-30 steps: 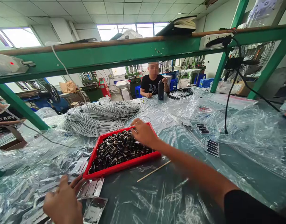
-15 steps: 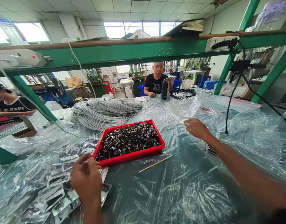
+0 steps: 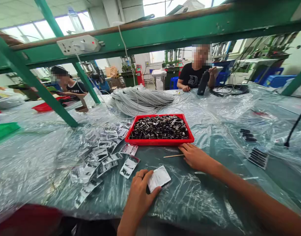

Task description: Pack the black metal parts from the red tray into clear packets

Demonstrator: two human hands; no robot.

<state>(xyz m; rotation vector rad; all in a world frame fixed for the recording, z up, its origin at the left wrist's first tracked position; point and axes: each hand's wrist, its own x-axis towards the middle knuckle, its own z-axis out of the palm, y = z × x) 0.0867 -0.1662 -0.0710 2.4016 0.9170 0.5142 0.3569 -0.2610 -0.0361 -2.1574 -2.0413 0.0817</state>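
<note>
A white flat packet (image 3: 159,178) lies near the front of the table, its left edge between the thumb and fingers of my left hand (image 3: 140,191). My right hand (image 3: 195,156) is low over the table by the front right corner of a red tray (image 3: 160,142). Its fingers are closed on the right end of a thin wooden stick (image 3: 173,156), which they partly hide. Small black parts with metal ends (image 3: 159,127) fill the tray. Left of it, silvery packets (image 3: 101,154) are spread in a loose pile, with one packet (image 3: 129,166) close to my left hand.
Clear plastic sheeting covers the table. A coil of grey cable (image 3: 142,100) lies behind the tray. Black strips (image 3: 258,157) rest at right, near a hanging black cable (image 3: 297,126). Green frame posts (image 3: 54,105) stand at left. A person (image 3: 196,77) opposite holds a black bottle (image 3: 203,83).
My view has swung left. My left hand has left the silvery packets' side and now holds the white packet. My right hand has come back from the far right to the stick.
</note>
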